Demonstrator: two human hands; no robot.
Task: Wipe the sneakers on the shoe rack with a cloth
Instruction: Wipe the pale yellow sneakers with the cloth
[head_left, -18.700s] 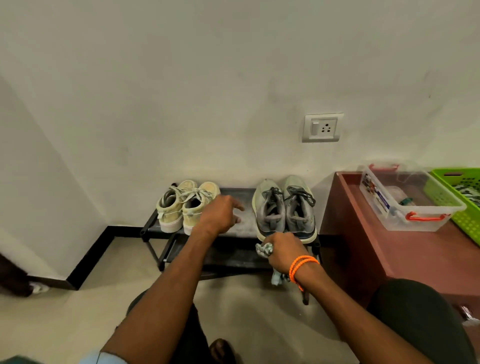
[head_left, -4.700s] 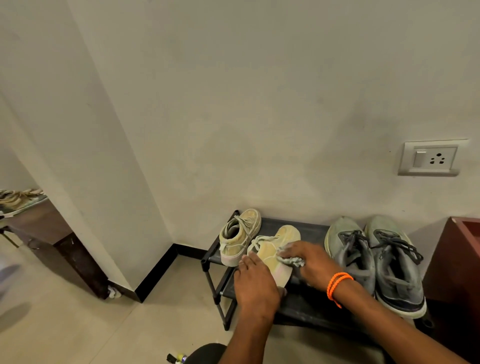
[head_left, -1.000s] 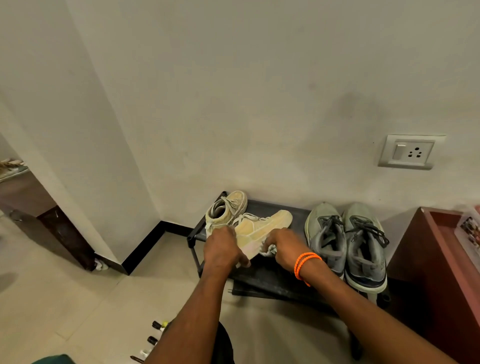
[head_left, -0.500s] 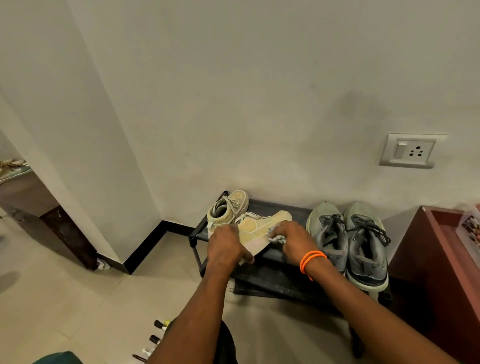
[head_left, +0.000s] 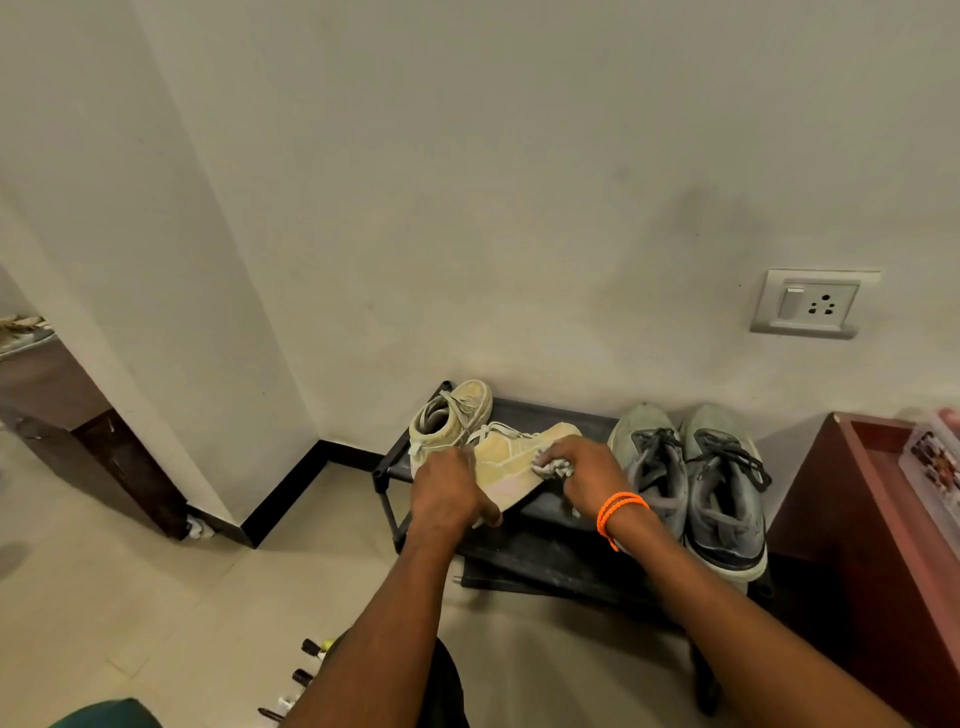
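Over the pale floor (head_left: 130, 597) we work at the shoe rack (head_left: 550, 551). Our left hand (head_left: 447, 493) grips the tan sneaker's (head_left: 511, 460) heel, toe pointing away rightward; our right hand (head_left: 587, 473), nearer the toe, presses a bunched cloth (head_left: 553, 467) against its side.

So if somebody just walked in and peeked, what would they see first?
Probably the two hands in the middle: the left hand holds a yellow sneaker tipped on its side on the black shoe rack, while the right hand rubs it with a crumpled cloth. Next, the bright orange wristband on the right wrist. Then the grey sneakers waiting to the right on the rack.
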